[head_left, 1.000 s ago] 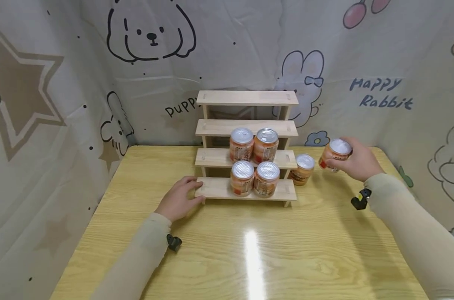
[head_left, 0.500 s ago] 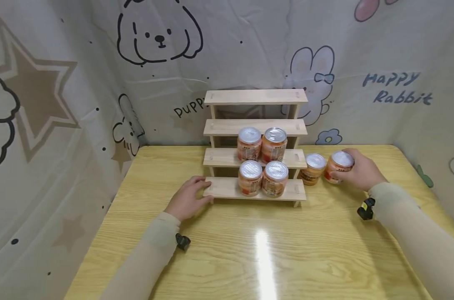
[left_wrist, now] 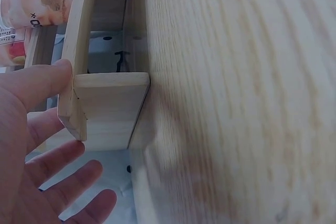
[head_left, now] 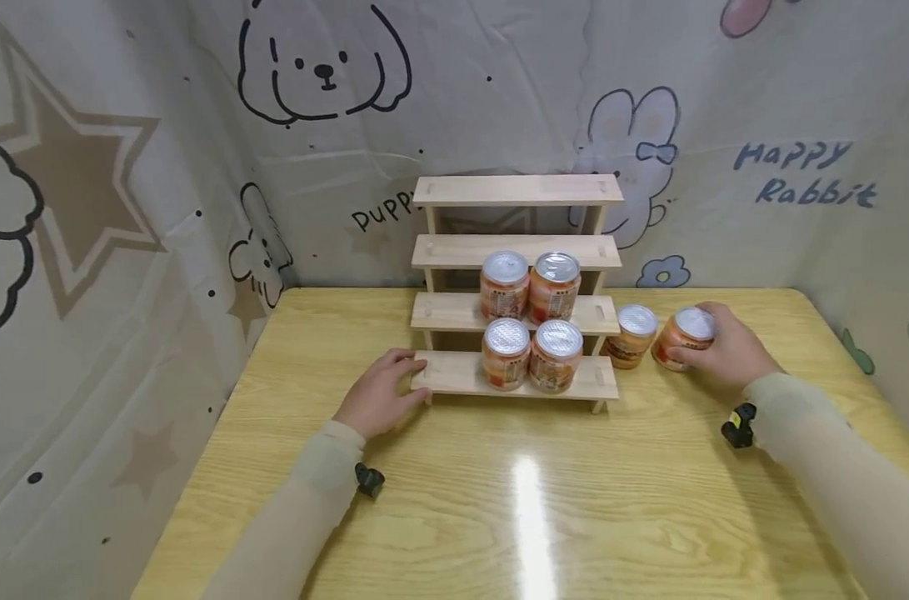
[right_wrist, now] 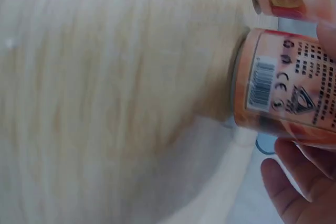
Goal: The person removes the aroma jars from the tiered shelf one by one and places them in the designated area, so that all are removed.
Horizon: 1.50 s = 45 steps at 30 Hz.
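Note:
A stepped wooden display shelf (head_left: pixel 514 313) with several tiers stands at the back of the table. My left hand (head_left: pixel 379 393) holds the left end of its lowest step (left_wrist: pixel 76 51), thumb and forefinger at the board's corner, other fingers spread. At the right, my right hand (head_left: pixel 735 348) grips an orange-labelled can (head_left: pixel 685 337) by its side. The can is upright with a silver lid; its barcode side (right_wrist: pixel 286 82) faces the right wrist camera, and its base is right at the tabletop. A similar can (head_left: pixel 632 335) stands just left of it, beside the shelf.
Two cans (head_left: pixel 531 354) sit side by side on the lowest step, and two more (head_left: pixel 531 286) on the step above. The wooden table (head_left: pixel 454 500) backs onto a printed cloth (head_left: pixel 491 100) that also hangs at both sides.
My right hand has brought its can down and closer to the can beside the shelf. The left hand keeps its place on the step. The whole view has shifted slightly.

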{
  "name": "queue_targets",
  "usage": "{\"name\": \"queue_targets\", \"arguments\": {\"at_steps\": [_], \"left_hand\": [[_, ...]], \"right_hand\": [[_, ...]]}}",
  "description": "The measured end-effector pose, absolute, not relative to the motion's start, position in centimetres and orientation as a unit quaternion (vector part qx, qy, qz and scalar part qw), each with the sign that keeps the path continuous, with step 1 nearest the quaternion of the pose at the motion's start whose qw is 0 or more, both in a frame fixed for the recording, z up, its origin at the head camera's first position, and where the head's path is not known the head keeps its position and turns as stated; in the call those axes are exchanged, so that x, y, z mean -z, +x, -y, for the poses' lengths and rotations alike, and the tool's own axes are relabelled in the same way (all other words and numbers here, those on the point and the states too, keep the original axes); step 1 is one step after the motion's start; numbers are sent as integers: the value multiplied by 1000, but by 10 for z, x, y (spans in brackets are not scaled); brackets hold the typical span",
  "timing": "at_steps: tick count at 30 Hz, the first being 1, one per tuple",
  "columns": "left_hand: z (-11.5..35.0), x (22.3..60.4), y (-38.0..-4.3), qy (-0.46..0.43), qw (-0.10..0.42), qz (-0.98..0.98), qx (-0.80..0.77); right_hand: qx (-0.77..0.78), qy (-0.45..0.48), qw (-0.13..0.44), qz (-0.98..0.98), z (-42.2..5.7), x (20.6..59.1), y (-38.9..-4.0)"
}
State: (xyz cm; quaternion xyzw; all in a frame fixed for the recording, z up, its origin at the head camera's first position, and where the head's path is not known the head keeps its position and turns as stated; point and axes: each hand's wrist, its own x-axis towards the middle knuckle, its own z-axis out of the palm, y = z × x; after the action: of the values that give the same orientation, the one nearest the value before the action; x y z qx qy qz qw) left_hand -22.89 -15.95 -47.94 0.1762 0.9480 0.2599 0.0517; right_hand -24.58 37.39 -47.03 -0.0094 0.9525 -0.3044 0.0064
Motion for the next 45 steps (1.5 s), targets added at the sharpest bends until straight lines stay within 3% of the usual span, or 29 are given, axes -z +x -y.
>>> {"name": "queue_targets", "arguments": {"at_steps": [11,17,22,30,45], "left_hand": [[164,478,-230,176,49,-947,-264],[159,479,-231,166,49,-948,-267],[156,484,-231,169,45,-944,-280],[160,488,-225,163,39,-944,-285],[159,485,-230,181,39,-945,-269]], "right_hand": [[308,-60,-3,-949,-343,412,-259],[302,-108,-27,-947,-302,373,-266],[299,-151,-16,-942,-264,349,-274],[287,-197,31,-937,-217,348,-290],[278,-173,11,-945,-201,355,-294]]}}
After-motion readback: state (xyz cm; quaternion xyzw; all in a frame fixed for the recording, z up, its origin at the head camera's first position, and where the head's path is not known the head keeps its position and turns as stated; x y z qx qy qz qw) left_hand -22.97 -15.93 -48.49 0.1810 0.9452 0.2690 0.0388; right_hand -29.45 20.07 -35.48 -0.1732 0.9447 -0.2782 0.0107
